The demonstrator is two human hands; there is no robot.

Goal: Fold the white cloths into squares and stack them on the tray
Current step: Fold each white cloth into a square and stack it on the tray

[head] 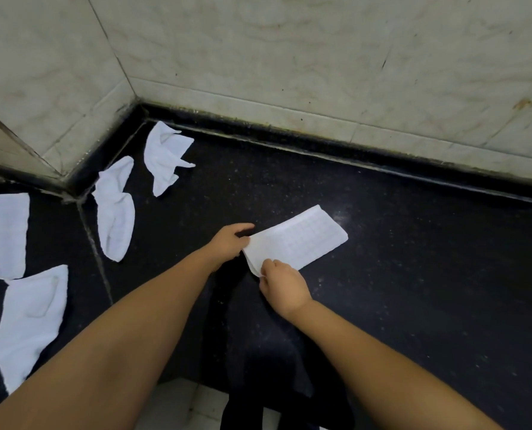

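progress: i see one cloth in work (298, 240) on the black worktop (413, 259), already folded into a flat oblong, not yet a square. i judge at least one more fold across its length is needed. no tray is in view, so i cannot confirm any stacked squares.

remaining stock: five or more unfolded white cloths lie loose to the left. one sits near the wall corner (165, 156), one just below it (115, 209), one at the left edge (4, 231), and one nearer the camera (32, 318). a further piece shows at the lower left edge, cut off by the frame.

orientation: the cloth in work lies flat. its long axis runs diagonally, from the near-left end at the hands up to the far-right corner. the near end is lifted slightly off the worktop.

grip state: the left hand (227, 243) holds the near-left end, fingers curled at the cloth edge. the right hand (283, 283) pinches the near corner between thumb and fingers. both grips are closed on the same cloth.

next step, by my estimate: carry the near end over to the far end.
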